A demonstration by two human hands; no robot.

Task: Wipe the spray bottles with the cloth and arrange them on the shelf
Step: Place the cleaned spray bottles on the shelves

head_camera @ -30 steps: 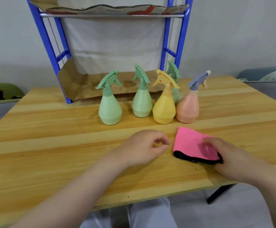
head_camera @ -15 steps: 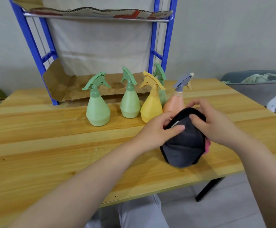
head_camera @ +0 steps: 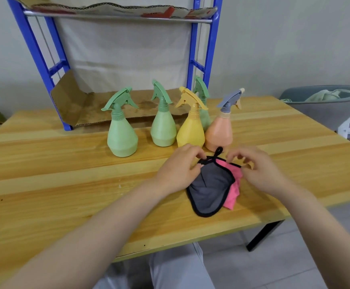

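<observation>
Several spray bottles stand in a row on the wooden table (head_camera: 45, 167): a green bottle (head_camera: 122, 134) at the left, a second green bottle (head_camera: 163, 126), a yellow bottle (head_camera: 190, 130), an orange bottle with a grey trigger (head_camera: 220, 132), and another green bottle (head_camera: 203, 113) half hidden behind them. Just in front of them my left hand (head_camera: 180, 170) and my right hand (head_camera: 259, 170) each pinch the top edge of a cloth (head_camera: 211, 188), grey on one side, pink on the other, with black trim. The cloth hangs down to the table.
A blue metal shelf (head_camera: 195, 65) lined with brown cardboard (head_camera: 99, 113) stands at the back of the table behind the bottles. A grey bin with fabric (head_camera: 324, 101) sits to the right, off the table. The table's front edge is close to my body.
The cloth lay folded pink side up under my right hand. Both hands then lifted and unfolded it, and now they hold its top edge spread, grey side showing.
</observation>
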